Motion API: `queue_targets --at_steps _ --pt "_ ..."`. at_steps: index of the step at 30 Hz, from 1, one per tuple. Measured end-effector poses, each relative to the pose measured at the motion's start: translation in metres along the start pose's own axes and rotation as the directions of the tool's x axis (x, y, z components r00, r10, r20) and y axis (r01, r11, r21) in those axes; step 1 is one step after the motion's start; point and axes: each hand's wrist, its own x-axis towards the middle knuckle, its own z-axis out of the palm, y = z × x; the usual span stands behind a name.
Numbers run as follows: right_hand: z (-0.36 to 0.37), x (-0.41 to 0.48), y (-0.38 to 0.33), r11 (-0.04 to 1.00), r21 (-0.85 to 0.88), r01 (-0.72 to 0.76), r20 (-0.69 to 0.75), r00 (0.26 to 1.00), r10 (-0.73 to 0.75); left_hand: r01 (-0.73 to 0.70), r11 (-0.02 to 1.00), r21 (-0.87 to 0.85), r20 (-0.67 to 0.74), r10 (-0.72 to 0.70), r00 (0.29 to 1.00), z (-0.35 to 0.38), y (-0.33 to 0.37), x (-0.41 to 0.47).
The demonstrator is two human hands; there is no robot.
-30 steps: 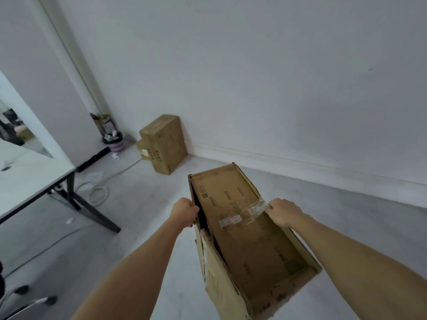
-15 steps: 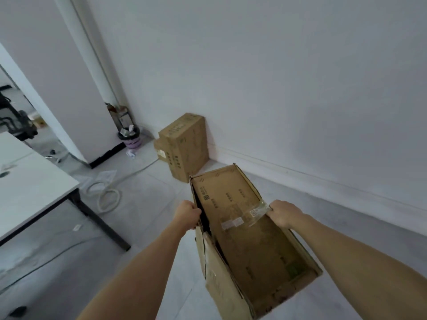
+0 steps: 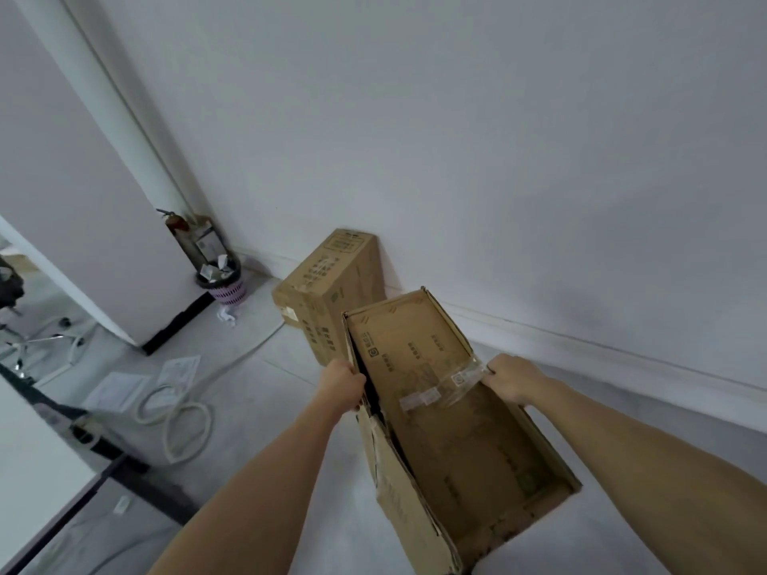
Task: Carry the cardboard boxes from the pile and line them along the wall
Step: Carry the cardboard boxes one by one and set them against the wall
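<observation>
Near centre: a long carried box (image 3: 452, 433) is held lengthwise between both hands, its upper face recessed between raised side walls and crossed by a strip of clear tape (image 3: 442, 390). The left hand (image 3: 341, 383) grips the left wall, fingers curled over its edge into a dark gap where the cardboard has split. The right hand (image 3: 512, 377) grips the right wall just beside the end of the tape, fingers curled over the rim and pressed together; the fingertips of both hands are hidden inside the box. Whether the box's near end touches the floor cannot be told, as the frame cuts it off.

Near left: the corner of a white table (image 3: 29, 487) on dark legs. Beyond it, on the grey floor (image 3: 265, 408), lie a looped white hose (image 3: 182, 425) and loose sheets of paper (image 3: 124, 385).

Middle distance: a second box (image 3: 328, 280) stands against the white wall (image 3: 456, 139), directly beyond the far end of the carried box, which overlaps it in this view. A skirting board (image 3: 602, 356) runs right from it.

Far left: a purple waste basket (image 3: 224, 284) full of scraps, a crumpled paper (image 3: 227, 316) before it, and a fire extinguisher (image 3: 177, 226) behind, all in the corner between the wall and a white partition (image 3: 83, 226). A chair base (image 3: 37, 340) shows past the partition.
</observation>
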Motion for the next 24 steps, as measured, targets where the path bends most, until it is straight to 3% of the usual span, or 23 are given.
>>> queue_targets --at_steps 14,18,24 --pt "-0.087 0.323 -0.086 0.998 0.007 -0.060 0.105 0.993 0.059 0.087 0.996 0.033 0.068 -0.089 0.994 -0.063 0.089 0.333" --pt "-0.101 0.407 -0.105 0.992 0.025 -0.125 0.073 0.990 0.123 0.087 0.995 0.038 0.193 -0.093 0.977 -0.062 0.102 0.446" --pt "-0.086 0.519 -0.136 0.947 0.092 -0.307 0.053 0.951 0.303 0.173 0.984 0.035 0.415 -0.172 0.894 -0.071 0.120 0.587"
